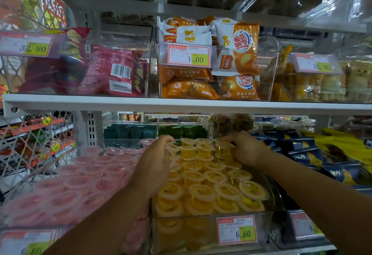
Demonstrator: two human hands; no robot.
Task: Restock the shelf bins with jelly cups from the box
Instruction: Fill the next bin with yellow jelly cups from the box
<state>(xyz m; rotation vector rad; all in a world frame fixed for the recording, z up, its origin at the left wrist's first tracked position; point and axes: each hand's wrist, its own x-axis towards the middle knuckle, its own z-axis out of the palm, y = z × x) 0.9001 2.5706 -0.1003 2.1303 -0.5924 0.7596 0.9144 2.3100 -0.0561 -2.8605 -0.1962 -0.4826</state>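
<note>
Yellow jelly cups point(203, 176) fill the middle clear bin point(181, 232) in rows, lids up, stacked higher at the rear than at the front. The bin appears nearly full.

Both hands work at the rear rows. The left hand point(155, 160) is at the rear left with its fingers point(168, 140) curled tight, pinching the rim of a cup there. The right hand point(246, 149) is at the rear right, with its fingers point(227, 139) bent down over the top cups and closed round one. No cup is lifted clear of the stack.

Step in hand, as judged: seating the last cups at the back. Recommended practice is to set each cup lid-up and level on the row below, then release gently, since the rear stack looks liable to slide forward.

Adjoining on the left is a bin of pink jelly cups point(80, 184). A price tag point(236, 230) is fixed to the front wall. The supply box is not in view.
</note>
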